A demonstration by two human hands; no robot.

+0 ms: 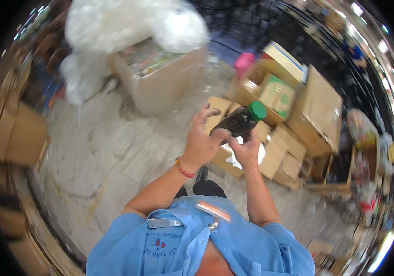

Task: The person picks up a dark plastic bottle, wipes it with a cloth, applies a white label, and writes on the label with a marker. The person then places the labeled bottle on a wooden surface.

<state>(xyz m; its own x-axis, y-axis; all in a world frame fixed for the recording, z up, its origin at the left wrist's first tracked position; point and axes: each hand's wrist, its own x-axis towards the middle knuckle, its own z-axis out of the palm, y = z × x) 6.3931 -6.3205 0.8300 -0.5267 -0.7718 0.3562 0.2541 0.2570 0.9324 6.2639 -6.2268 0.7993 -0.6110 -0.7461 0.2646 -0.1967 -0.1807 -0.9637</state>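
Note:
A dark bottle with a green cap (239, 123) is held at a tilt in front of me, its cap toward the upper right. My right hand (246, 149) is closed on the bottle's right side, with the thumb toward me. My left hand (201, 143) is at the bottle's lower end; its thumb lies against the bottle while the fingers spread apart to the left of it. Something white and crumpled (261, 154), perhaps cloth or paper, shows around and beneath my right hand. Whether that hand holds it too, I cannot tell.
A large carton (167, 89) of mixed scraps stands ahead, with clear plastic wrap (114, 23) heaped over it. Open and flattened cardboard boxes (316, 110) are piled to the right. More cardboard (20, 133) lines the left. A bright pink object (243, 64) lies behind the boxes.

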